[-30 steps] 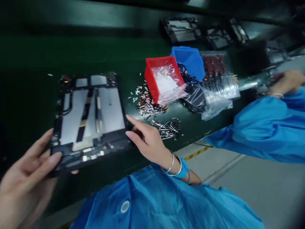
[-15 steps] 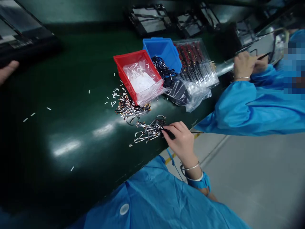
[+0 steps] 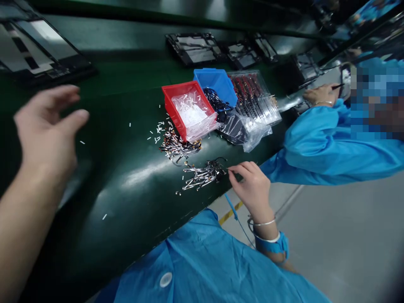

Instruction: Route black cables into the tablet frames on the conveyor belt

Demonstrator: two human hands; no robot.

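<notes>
My right hand (image 3: 252,189) rests at the near edge of the dark green belt (image 3: 126,176), fingers pinched at the end of a pile of small flex cables (image 3: 202,174). What the fingertips hold is too small to make out. My left hand (image 3: 47,130) hovers over the belt at the left, fingers loosely spread and holding nothing. A dark tablet frame (image 3: 38,50) lies on the belt beyond it, apart from the hand. A second cable pile (image 3: 178,145) lies closer to a red bin (image 3: 187,109).
A blue bin (image 3: 216,84) and a clear tray of red parts (image 3: 254,97) stand behind the red bin, with a plastic bag (image 3: 243,128) in front. More frames (image 3: 192,46) lie further up the belt. A co-worker in a blue gown (image 3: 331,143) works at the right.
The tablet frame has gone from both my hands to the far left of the belt. My right hand has moved to the cable pile and pinched; my left hand has let go and opened.
</notes>
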